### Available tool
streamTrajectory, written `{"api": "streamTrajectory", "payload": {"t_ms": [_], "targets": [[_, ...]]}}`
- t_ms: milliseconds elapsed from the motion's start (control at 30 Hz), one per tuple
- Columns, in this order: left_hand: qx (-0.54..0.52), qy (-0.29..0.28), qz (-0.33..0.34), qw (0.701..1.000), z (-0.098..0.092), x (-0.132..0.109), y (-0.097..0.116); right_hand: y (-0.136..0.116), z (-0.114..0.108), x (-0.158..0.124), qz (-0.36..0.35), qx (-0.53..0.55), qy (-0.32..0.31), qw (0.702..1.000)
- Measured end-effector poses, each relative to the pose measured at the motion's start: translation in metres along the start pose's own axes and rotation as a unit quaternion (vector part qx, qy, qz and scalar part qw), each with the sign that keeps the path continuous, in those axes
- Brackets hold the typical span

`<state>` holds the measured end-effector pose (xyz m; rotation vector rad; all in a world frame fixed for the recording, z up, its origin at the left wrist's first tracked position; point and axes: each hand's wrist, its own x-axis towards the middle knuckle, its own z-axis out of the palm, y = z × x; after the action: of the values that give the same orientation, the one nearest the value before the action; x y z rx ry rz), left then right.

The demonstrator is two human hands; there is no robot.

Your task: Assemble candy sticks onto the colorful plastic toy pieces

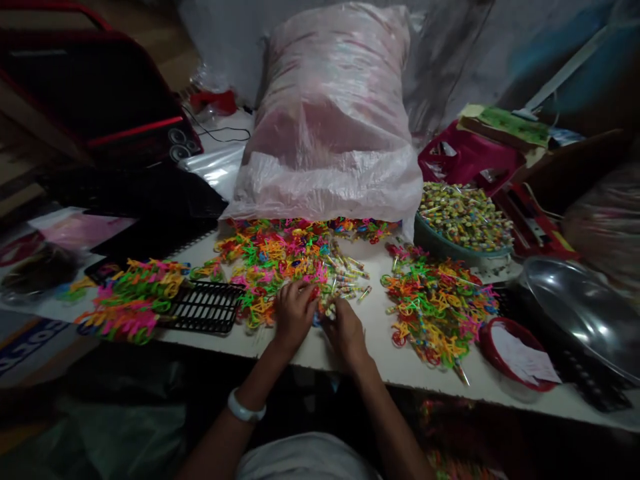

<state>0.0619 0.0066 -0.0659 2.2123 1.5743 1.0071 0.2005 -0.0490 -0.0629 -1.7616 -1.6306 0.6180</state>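
My left hand (294,315), with a pale bangle (246,407) on its wrist, is at the near edge of a heap of small bright plastic toys (270,267). Its fingers are bent, and a red piece shows by the fingertips; whether they grip it is unclear. Close beside it, my right hand (346,331) is closed on some small wrapped candy tubes (330,309), their pale ends poking out. More such tubes (353,270) lie loose just beyond both hands. To the right spreads a pile of toys with tubes attached (440,307).
A big translucent sack (335,120) stands behind the heap, its mouth spilling toys. At right are a basin of wrapped tubes (465,217), a metal bowl (585,320) and a red-rimmed tub (493,350). Toys (135,300) lie by a black rack (207,307) at left.
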Motion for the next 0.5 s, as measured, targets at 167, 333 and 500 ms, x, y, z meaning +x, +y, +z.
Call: {"api": "streamTrajectory", "payload": {"t_ms": [167, 333, 500], "targets": [[-0.182, 0.046, -0.109, 0.976, -0.009, 0.015, -0.008, -0.009, -0.007, 0.030, 0.044, 0.158, 0.029, 0.986], [-0.443, 0.008, -0.259, 0.858, -0.036, 0.020, 0.007, -0.026, -0.032, 0.015, 0.115, 0.272, 0.006, 0.955], [-0.569, -0.013, -0.300, 0.766, -0.042, 0.005, 0.035, -0.048, -0.026, 0.002, 0.120, 0.339, -0.030, 0.933]]}}
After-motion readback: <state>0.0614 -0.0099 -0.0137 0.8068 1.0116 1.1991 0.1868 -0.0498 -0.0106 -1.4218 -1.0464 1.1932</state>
